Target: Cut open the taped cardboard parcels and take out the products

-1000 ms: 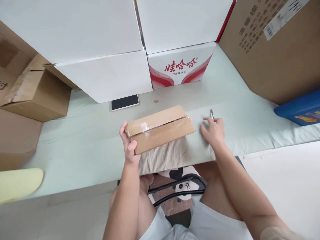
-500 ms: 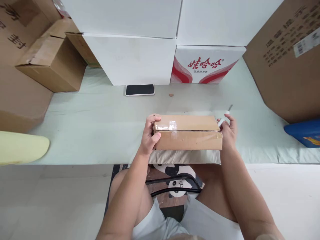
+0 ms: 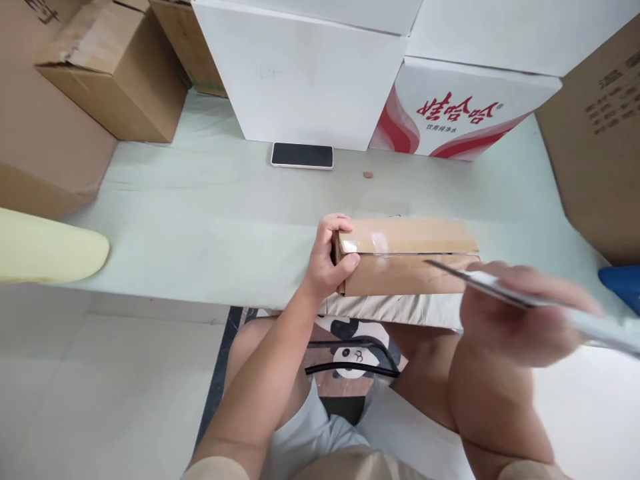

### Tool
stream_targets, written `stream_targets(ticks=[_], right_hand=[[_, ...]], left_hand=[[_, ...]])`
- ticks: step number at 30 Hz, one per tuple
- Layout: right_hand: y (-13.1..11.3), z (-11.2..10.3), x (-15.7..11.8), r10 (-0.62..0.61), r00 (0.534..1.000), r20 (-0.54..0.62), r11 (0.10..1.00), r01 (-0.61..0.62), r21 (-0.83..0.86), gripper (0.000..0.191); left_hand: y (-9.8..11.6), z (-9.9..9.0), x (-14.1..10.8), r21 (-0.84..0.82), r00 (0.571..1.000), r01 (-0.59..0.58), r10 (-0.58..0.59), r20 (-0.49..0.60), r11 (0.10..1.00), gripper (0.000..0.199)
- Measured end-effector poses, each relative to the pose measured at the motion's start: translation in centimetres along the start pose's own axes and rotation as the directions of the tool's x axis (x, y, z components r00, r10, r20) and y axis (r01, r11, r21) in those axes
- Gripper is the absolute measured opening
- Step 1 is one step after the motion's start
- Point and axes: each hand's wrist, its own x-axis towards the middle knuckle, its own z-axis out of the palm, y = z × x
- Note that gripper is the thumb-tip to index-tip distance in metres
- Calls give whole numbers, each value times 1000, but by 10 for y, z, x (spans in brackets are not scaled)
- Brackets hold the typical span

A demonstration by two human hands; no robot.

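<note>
A small cardboard box [image 3: 405, 275] rests at the front edge of the cloth-covered table, with clear tape across part of its top seam. My left hand [image 3: 327, 259] is closed on the box's left end, thumb on the near side and fingers over the far one. Raised above the box's right end, my right hand [image 3: 520, 327] grips a white utility knife [image 3: 500, 289]. The knife's thin blade points left over the near top panel. Its handle is blurred by motion, and I cannot tell whether the tip touches the cardboard.
A phone [image 3: 303, 155] lies near a white carton [image 3: 305, 80] at the back. Beside it are a small brown piece [image 3: 368, 175] and a red-and-white carton [image 3: 460, 113]. Brown boxes [image 3: 120, 73] stand left, near a yellow rounded object [image 3: 50, 247]. A blue object [image 3: 623, 283] is at far right.
My right hand has left the box's right end and risen toward the camera with the knife, its blade now pointing left. My left hand still holds the box. The view has shifted.
</note>
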Motion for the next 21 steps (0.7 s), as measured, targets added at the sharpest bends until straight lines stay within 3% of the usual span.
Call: stream_targets(ticks=[2, 4, 6, 14, 17, 19, 21], right_hand=[[-9, 15, -6, -78, 993, 87, 995, 83, -47, 19], [-11, 22, -9, -61, 990, 130, 993, 74, -92, 14], [-10, 23, -10, -20, 986, 163, 990, 43, -134, 12], [-12, 23, -5, -24, 953, 303, 953, 114, -282, 5], [-12, 26, -9, -39, 969, 244, 940, 119, -320, 7], [-11, 26, -10, -69, 989, 130, 935, 109, -337, 9], [-8, 21, -9, -90, 996, 21, 965, 93, -246, 10]], left_hand=[[0, 0, 0, 8, 1000, -8, 8, -1, 1000, 42], [0, 1, 0, 26, 1000, -10, 10, 1, 1000, 43], [1, 1, -1, 38, 1000, -4, 4, 6, 999, 44], [4, -1, -2, -16, 999, 45, -45, 4, 999, 44], [3, -1, -3, -16, 998, 58, -58, 2, 998, 46], [2, -1, -3, -6, 999, 41, -41, 4, 999, 45], [1, -1, -4, 2, 1000, 18, -18, 9, 1000, 44]])
